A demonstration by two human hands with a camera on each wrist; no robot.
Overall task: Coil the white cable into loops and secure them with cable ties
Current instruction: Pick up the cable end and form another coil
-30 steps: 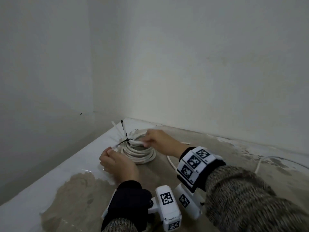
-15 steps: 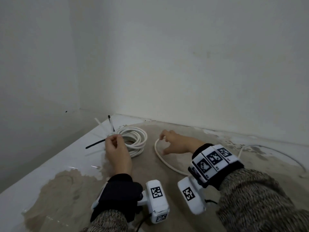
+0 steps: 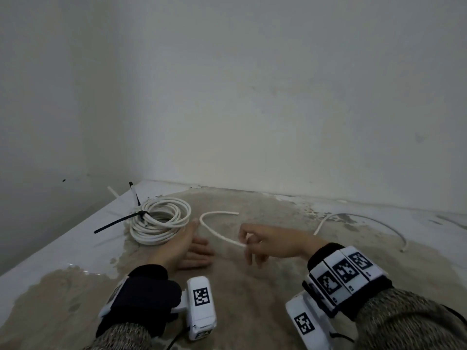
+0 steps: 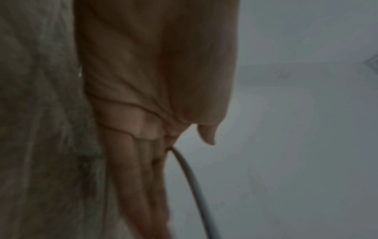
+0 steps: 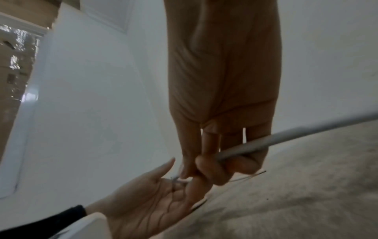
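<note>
A coil of white cable (image 3: 161,221) lies on the floor near the corner, with a black cable tie (image 3: 116,223) cinched round its left side. My left hand (image 3: 192,247) lies just right of the coil, palm turned up and fingers straight, holding nothing. The left wrist view shows that left hand (image 4: 143,161) open beside a white strand (image 4: 190,177). My right hand (image 3: 246,242) pinches a loose curved length of white cable (image 3: 214,231). In the right wrist view, my right hand (image 5: 196,168) has its fingers curled round that cable (image 5: 255,143) just above the open left palm (image 5: 147,202).
Another length of white cable (image 3: 358,218) arcs over the floor at the right. White ties (image 3: 112,192) lie in the corner behind the coil. Walls close off the left and far sides. The concrete floor (image 3: 252,286) has white patches along its edges.
My left hand has let go of the coil, swung right and opened with the palm up. My right hand has drawn the loose cable closer to me.
</note>
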